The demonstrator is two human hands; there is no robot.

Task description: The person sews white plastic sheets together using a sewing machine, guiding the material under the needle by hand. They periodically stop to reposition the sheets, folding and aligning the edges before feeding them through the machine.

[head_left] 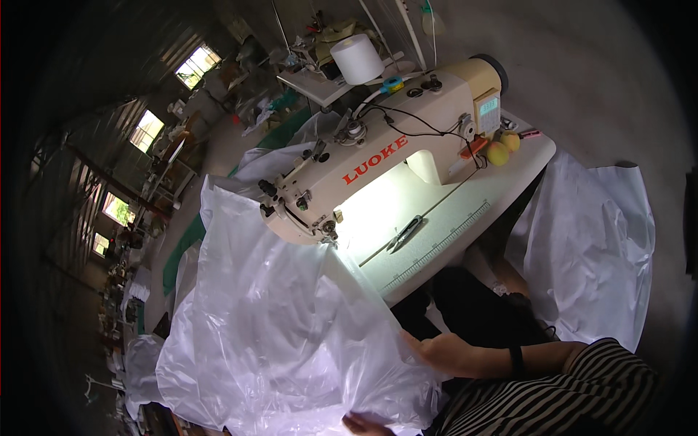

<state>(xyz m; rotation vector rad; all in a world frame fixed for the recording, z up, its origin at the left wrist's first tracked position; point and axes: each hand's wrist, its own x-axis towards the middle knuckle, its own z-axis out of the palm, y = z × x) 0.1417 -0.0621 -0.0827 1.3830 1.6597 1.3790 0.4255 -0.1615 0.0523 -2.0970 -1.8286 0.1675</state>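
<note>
A large, shiny white plastic sheet [283, 320] spreads from under the sewing machine's [407, 123] needle end down to the lower edge. My right hand [445, 354], with a dark band at the wrist, grips the sheet's right edge just off the front of the machine bed. At the lower edge, partly cut off by the picture, my left hand [366, 425] has its fingers closed at the sheet's near part. What lies between those fingers is hard to see. On the lit bed rest small thread snips [405, 233], apart from both hands.
Two yellow fruits [498, 152] sit by the machine's control panel [488, 116]. Behind the machine stands a white thread cone [357, 59]. More white sheeting [589, 240] hangs at the right. Black cables [422, 134] loop over the machine arm. Cluttered benches line the far left.
</note>
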